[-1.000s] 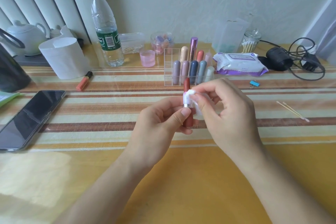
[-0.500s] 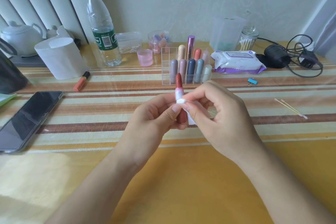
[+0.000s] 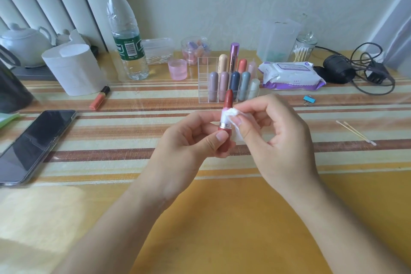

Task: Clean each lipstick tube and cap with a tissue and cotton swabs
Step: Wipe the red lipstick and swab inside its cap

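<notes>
Tissue on upright lipstick tube.
Left grip pinches base; right grip pinches tissue against collar's right side.

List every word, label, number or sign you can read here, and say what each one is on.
Nothing can be quoted with confidence.
water bottle, green label: the white letters curve out of view and are unreadable; there is a barcode, but its digits are too small.
wet wipes pack: the print on the flap label is too blurred.
cream lipstick in the organizer: the faint print on its side is too small.
No other text is visible.
</notes>
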